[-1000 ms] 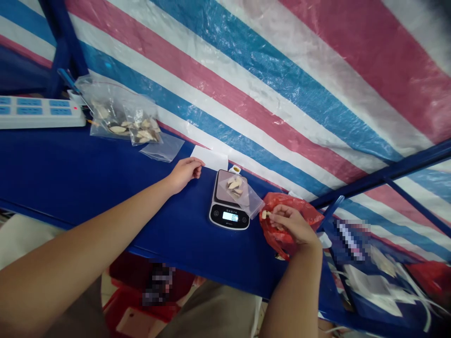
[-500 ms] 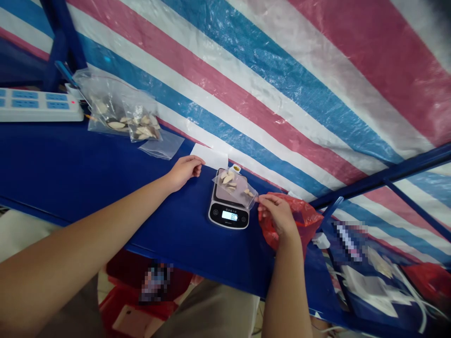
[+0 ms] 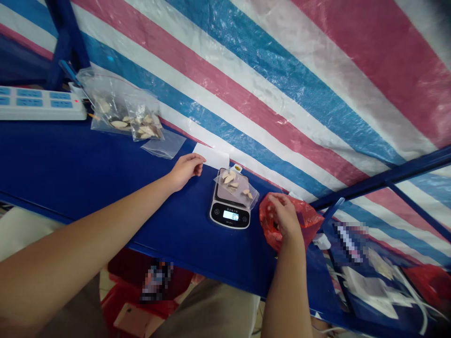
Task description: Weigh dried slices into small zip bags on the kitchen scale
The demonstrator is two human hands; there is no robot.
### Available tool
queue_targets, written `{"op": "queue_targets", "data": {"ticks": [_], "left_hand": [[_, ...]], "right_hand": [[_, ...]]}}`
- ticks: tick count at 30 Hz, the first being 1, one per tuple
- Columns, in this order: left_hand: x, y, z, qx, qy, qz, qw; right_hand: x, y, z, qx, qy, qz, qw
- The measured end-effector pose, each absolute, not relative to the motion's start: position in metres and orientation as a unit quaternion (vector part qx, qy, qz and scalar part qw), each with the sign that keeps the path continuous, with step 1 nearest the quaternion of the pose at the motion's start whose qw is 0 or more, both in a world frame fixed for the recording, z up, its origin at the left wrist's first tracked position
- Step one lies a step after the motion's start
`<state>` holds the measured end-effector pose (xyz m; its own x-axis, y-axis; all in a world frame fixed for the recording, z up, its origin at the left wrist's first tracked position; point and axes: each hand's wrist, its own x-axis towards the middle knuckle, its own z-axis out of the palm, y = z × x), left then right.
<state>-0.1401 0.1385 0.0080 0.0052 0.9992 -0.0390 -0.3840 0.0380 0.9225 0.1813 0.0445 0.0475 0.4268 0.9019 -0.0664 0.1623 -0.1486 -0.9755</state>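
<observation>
A small digital kitchen scale [image 3: 230, 209] with a lit display stands on the blue table. On its plate lies a clear plastic bag [image 3: 240, 187] holding several pale dried slices, its right corner overhanging the edge. To the left of the scale, my left hand [image 3: 188, 170] hovers by a white sheet of paper [image 3: 213, 156], fingers curled together with nothing visible in them. My right hand [image 3: 284, 215] is at the mouth of a red plastic bag [image 3: 307, 217], apart from the clear bag. Its fingers are loosely bent and parted; the contents of the red bag are mostly hidden.
Behind the scale is a small white item with a yellow centre [image 3: 237, 168]. Farther left lie filled zip bags [image 3: 120, 110], a flat clear bag [image 3: 164, 146] and a power strip [image 3: 42, 103]. A striped tarpaulin [image 3: 225, 84] rises along the table's back edge.
My right hand has let go of the clear bag's corner and moved right, over the red bag's mouth. My left hand is nearly still. The scale's last digit has changed.
</observation>
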Motion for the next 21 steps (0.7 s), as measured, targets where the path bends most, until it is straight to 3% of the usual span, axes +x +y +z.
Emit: {"op": "queue_targets", "data": {"ticks": [7,12,14,18,21], "left_hand": [[-0.142,0.139,0.008,0.441,0.469,0.651,0.402],[-0.145,0.137,0.001,0.521,0.511,0.624,0.279],[-0.145,0.137,-0.001,0.541,0.52,0.598,0.28],[-0.144,0.138,-0.004,0.583,0.521,0.558,0.28],[-0.142,0.139,-0.003,0.597,0.518,0.55,0.272]], "right_hand": [[0.187,0.052,0.054,-0.635,-0.292,0.184,0.691],[0.171,0.012,0.081,-0.591,-0.33,0.172,0.716],[0.166,-0.032,0.081,-0.615,-0.383,0.164,0.67],[0.172,-0.114,0.048,-0.82,-0.44,0.049,0.362],[0.182,-0.13,0.017,-0.87,-0.418,-0.027,0.259]]}}
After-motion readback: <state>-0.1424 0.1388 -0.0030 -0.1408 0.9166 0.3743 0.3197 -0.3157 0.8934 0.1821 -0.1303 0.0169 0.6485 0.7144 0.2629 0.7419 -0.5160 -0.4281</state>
